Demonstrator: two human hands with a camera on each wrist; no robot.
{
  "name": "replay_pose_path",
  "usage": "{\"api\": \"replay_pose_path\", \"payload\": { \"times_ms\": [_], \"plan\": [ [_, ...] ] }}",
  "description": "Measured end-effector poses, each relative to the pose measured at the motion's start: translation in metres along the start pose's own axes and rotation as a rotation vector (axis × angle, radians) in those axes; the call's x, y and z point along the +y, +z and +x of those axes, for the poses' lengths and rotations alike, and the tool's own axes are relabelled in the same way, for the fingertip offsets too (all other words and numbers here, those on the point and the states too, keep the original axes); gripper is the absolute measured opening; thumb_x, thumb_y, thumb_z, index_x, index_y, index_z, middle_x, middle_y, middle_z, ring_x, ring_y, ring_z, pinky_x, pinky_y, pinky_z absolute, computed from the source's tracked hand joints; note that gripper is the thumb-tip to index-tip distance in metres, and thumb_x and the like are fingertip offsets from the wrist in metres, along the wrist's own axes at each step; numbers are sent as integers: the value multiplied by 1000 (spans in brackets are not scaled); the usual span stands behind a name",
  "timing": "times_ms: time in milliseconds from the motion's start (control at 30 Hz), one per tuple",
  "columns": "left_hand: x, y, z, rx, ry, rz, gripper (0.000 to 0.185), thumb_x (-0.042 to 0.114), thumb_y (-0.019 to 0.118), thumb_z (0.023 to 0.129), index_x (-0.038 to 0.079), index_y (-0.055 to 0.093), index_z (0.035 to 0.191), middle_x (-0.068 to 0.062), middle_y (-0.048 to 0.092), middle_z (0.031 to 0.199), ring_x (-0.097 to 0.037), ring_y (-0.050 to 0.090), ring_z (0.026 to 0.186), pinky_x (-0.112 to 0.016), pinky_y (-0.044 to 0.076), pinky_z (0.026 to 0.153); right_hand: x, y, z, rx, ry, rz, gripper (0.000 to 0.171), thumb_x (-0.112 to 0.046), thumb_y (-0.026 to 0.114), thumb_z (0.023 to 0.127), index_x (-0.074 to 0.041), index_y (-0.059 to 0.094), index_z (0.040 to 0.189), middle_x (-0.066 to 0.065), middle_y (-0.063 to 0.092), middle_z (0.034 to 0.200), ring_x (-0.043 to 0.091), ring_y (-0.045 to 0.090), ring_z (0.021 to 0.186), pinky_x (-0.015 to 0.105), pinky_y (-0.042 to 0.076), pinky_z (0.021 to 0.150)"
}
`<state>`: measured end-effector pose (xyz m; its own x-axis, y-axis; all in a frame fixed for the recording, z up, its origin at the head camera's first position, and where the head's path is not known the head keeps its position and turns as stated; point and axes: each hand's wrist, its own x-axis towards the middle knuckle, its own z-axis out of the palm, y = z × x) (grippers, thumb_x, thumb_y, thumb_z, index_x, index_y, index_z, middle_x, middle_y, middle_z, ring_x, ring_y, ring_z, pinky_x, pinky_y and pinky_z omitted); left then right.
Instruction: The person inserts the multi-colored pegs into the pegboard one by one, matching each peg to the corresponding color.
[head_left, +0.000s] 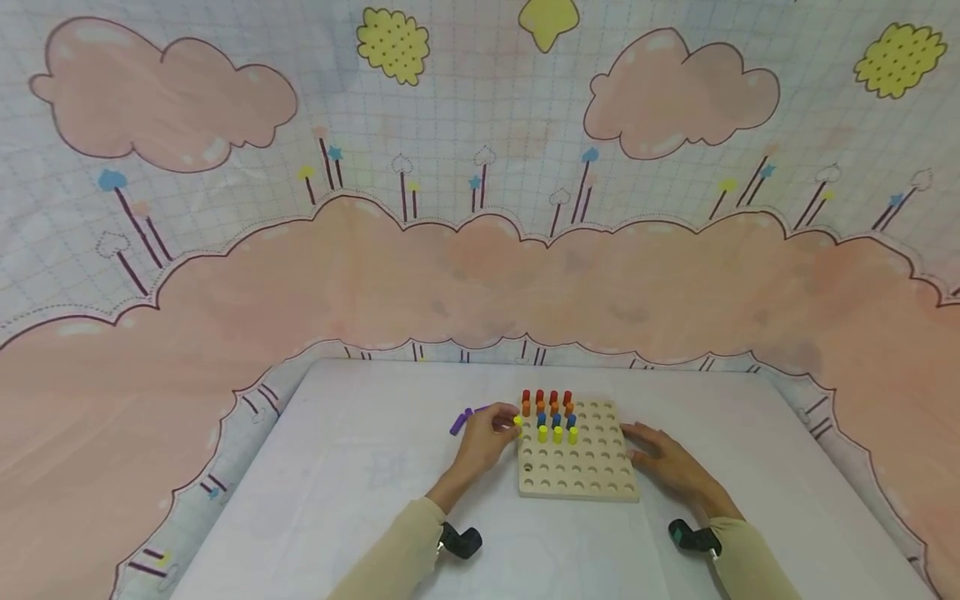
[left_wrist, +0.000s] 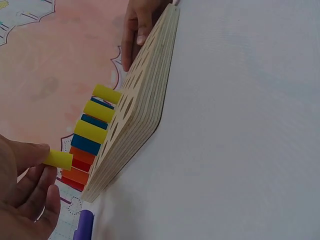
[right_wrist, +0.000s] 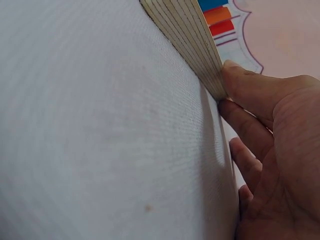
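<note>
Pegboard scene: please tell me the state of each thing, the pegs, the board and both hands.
Left hand: pinches a yellow peg beside the board's left edge.
Right hand: open, fingers against the board's right edge.
Wooden pegboard: flat on the table, most holes vacant.
Red pegs, orange pegs, blue pegs: upright in rows.
Three yellow pegs: upright in holes.
Purple pegs: lying on the table, off the board.

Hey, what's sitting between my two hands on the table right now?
The wooden pegboard with its coloured pegs lies between them, seen in the head view. The left hand pinches a yellow peg; the right hand touches the board's edge.
</note>
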<state>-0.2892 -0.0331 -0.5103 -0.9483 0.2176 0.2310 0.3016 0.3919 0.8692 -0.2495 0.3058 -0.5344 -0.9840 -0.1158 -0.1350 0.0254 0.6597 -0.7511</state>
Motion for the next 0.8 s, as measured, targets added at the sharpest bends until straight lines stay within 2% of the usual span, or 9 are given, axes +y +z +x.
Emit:
{"api": "replay_pose_path", "payload": {
  "times_ms": [300,800],
  "plan": [
    [-4,11,3,-60,-41,-7,19,9,69,89,10,70,109,-3,70,103,-13,63,94,-23,53,80,-1,-1,1,-3,6,-18,60,-43,62,93,-20,46,146,20,20,162,49,7,149,71,2,113],
    [-9,19,-6,-60,-29,35,20,10,70,89,13,70,109,0,69,102,-9,62,92,-24,54,82,-6,3,-12,6,6,-43,57,-38,62,95,-19,46,147,21,20,162,50,9,148,72,4,112]
  ]
}}
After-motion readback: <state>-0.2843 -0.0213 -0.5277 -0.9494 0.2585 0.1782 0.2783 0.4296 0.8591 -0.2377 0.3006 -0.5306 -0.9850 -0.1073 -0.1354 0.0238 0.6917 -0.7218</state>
